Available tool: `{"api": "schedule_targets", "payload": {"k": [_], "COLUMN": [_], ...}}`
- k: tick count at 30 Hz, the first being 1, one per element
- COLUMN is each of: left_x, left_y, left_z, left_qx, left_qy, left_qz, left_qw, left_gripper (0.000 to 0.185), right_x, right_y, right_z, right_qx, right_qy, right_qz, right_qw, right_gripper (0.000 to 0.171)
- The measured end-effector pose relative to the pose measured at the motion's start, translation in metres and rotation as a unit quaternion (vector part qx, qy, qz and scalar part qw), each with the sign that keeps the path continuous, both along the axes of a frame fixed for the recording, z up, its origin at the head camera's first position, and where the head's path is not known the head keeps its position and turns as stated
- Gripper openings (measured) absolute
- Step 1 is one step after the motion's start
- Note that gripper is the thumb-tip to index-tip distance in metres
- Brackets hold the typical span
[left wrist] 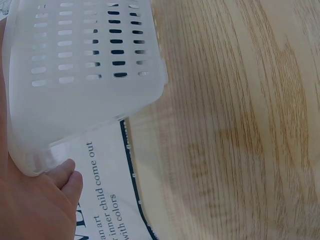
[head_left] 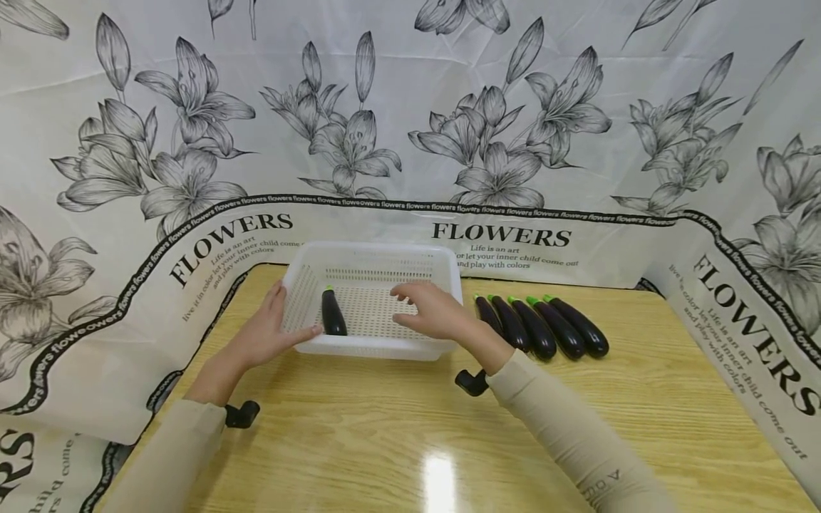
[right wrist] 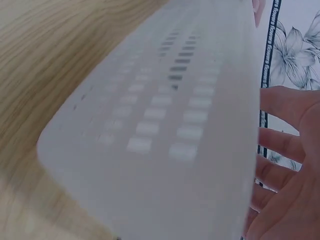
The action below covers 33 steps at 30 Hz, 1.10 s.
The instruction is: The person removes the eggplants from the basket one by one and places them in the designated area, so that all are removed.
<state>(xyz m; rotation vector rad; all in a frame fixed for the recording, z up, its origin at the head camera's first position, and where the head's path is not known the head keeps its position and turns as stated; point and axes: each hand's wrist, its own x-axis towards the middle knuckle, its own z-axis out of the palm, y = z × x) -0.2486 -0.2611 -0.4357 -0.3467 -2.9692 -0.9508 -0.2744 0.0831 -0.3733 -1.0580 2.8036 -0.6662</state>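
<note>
A white perforated plastic basket (head_left: 385,348) stands on the wooden table. One dark purple eggplant (head_left: 333,313) lies inside it, close to the left front. My left hand (head_left: 261,335) holds the basket's left front corner, thumb over the front rim and fingers along the left side; the left wrist view shows fingertips (left wrist: 71,181) bent round the rim. Over the basket's right part hovers my right hand (head_left: 431,310), fingers loosely bent with nothing between them. Several more eggplants (head_left: 541,328) lie side by side to the right of the basket, partly behind the right forearm.
A wooden tabletop (head_left: 359,434) spreads in front of the basket. White cloth with flower prints (head_left: 500,235) and lettering hangs behind the table and along both sides. Dark wrist mounts (head_left: 471,382) sit under both wrists.
</note>
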Motion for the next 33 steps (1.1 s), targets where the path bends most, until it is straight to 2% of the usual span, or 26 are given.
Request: {"api": "schedule_targets", "payload": {"k": [6, 15, 25, 33], "left_x": [0.0, -0.002, 0.002, 0.002], "left_y": [-0.001, -0.002, 0.0, 0.001], "left_z": [0.001, -0.002, 0.001, 0.001], "left_qx": [0.01, -0.001, -0.012, -0.019], "left_qy": [0.001, 0.003, -0.012, -0.011], "left_qz": [0.001, 0.007, 0.006, 0.005], "left_qw": [0.9999, 1.0, 0.9998, 0.9997], "left_gripper": [0.127, 0.126, 0.127, 0.126], "right_x": [-0.012, -0.021, -0.023, -0.022], "right_y": [-0.04, -0.086, -0.121, -0.141], "right_z": [-0.007, -0.023, -0.034, -0.043], "right_qx": [-0.01, -0.009, 0.022, 0.037], "right_qy": [-0.02, -0.052, -0.084, -0.09], "right_qz": [0.017, 0.002, -0.075, -0.139], "right_qw": [1.0, 0.999, 0.993, 0.986], "right_gripper": [0.047, 0.047, 0.05, 0.033]}}
